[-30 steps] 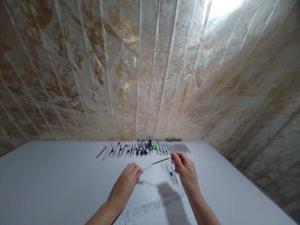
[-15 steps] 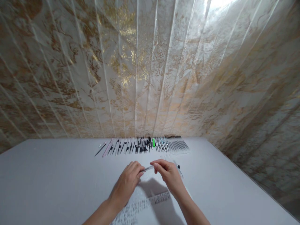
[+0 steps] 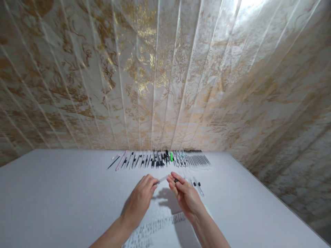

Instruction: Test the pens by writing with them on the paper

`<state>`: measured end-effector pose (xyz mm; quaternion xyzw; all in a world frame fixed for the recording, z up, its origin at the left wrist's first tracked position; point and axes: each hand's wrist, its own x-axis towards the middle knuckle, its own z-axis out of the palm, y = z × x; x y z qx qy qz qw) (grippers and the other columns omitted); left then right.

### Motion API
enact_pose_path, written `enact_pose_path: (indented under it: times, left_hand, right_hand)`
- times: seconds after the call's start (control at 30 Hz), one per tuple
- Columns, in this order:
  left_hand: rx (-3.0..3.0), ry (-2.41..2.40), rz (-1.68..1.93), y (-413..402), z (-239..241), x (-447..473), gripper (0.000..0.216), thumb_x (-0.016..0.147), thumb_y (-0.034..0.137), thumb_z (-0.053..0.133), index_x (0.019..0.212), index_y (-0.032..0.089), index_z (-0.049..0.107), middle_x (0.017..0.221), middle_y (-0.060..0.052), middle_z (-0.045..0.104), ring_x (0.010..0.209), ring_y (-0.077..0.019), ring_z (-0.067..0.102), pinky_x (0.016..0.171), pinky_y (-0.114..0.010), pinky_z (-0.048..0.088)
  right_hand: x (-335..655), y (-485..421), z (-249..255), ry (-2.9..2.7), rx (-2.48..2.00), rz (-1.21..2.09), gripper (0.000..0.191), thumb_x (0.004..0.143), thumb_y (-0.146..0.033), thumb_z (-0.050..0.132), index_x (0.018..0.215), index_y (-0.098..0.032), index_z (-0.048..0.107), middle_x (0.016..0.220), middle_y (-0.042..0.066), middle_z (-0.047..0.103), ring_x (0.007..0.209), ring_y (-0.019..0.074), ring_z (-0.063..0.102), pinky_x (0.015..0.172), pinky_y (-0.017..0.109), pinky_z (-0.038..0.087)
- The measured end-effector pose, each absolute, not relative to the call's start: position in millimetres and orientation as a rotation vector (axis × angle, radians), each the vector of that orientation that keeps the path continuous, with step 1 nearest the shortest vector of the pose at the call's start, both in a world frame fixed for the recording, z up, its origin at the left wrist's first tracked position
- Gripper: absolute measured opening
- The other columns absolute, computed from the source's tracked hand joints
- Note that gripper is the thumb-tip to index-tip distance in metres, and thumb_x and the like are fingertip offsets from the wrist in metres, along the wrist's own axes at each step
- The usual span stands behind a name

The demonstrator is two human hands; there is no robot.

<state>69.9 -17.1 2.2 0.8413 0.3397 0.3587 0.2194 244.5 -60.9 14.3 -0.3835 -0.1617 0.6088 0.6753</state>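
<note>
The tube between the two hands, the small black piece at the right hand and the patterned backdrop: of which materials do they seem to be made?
Tube: probably plastic, smooth; it looks pale and translucent. Black piece: perhaps plastic or rubber; it is dark, but too small to tell. Backdrop: perhaps metallic-finished fabric or film, judging by its creases and gold glints.

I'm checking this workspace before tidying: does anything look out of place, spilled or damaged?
Nothing looks spilled or damaged, though fine detail is blurred. Only the clear pen tubes beside the right hand stand out: they lie apart from the row of pen parts near the far edge of the white table.
</note>
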Motion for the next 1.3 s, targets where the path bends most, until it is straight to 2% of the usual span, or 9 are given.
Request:
enact_pose_path:
  times: [0.13,0.33,0.47,0.7,0.83,1.03,1.3]
  left_hand:
    - [2.333,0.932,1.014,-17.1,2.8,69.6,0.019,0.097,0.017,0.038,0.100,0.021,0.056,0.094,-0.003,0.058,0.090,-0.0194,0.056,0.079,-0.033,0.046]
    - [2.380,0.929,1.013,-18.1,4.6,70.1,0.019,0.097,0.017,0.039,0.101,0.021,0.056,0.093,-0.004,0.058,0.087,-0.0198,0.055,0.077,-0.033,0.046]
    - [2.410,0.956,0.970,-18.2,4.5,70.2,0.019,0.097,0.016,0.040,0.103,0.021,0.057,0.093,-0.004,0.058,0.088,-0.0206,0.055,0.077,-0.035,0.046]
    - [2.409,0.966,0.939,-19.4,6.4,70.2,0.019,0.096,0.016,0.040,0.101,0.021,0.058,0.094,-0.004,0.058,0.088,-0.0211,0.055,0.077,-0.035,0.046]
    - [2.397,0.953,0.953,-19.2,7.2,70.3,0.019,0.097,0.017,0.040,0.101,0.021,0.057,0.093,-0.004,0.058,0.089,-0.0207,0.055,0.078,-0.035,0.046]
    - [2.400,0.955,0.950,-20.1,9.3,70.2,0.018,0.096,0.017,0.041,0.101,0.021,0.058,0.093,-0.004,0.059,0.088,-0.0211,0.055,0.078,-0.035,0.046]
    - [2.438,0.961,0.949,-17.1,6.1,69.5,0.018,0.095,0.015,0.044,0.100,0.022,0.060,0.093,-0.004,0.060,0.088,-0.0210,0.056,0.077,-0.033,0.045]
  right_hand:
    - [245.2,-63.3,21.0,-0.457,-0.873,1.387,0.041,0.057,-0.024,0.088,0.093,-0.013,0.073,0.087,0.007,0.072,0.078,0.0137,0.069,0.068,0.019,0.056]
    - [244.2,-64.9,25.0,-0.634,-0.929,1.353,0.041,0.064,-0.034,0.085,0.097,-0.013,0.073,0.070,-0.001,0.063,0.056,0.0059,0.054,0.056,0.017,0.049]
    - [244.1,-65.4,26.8,-0.785,-1.026,1.259,0.038,0.066,-0.039,0.080,0.093,-0.013,0.071,0.072,0.001,0.064,0.058,0.0096,0.055,0.055,0.022,0.047]
    - [251.2,-62.9,28.1,-1.099,-1.189,0.969,0.026,0.077,-0.043,0.067,0.082,-0.019,0.058,0.068,0.003,0.067,0.058,0.0152,0.057,0.053,0.026,0.046]
    - [258.9,-64.6,31.6,-1.172,-1.321,0.756,0.023,0.075,-0.040,0.068,0.078,-0.017,0.068,0.067,0.002,0.064,0.059,0.0144,0.055,0.056,0.026,0.045]
    - [257.8,-65.4,35.3,-1.128,-1.312,0.887,0.023,0.070,-0.036,0.072,0.084,-0.018,0.075,0.065,0.001,0.065,0.056,0.0146,0.056,0.057,0.027,0.048]
    - [261.7,-65.8,36.9,-1.268,-1.385,0.825,0.016,0.071,-0.028,0.068,0.082,-0.019,0.076,0.067,0.001,0.067,0.056,0.0145,0.058,0.056,0.026,0.047]
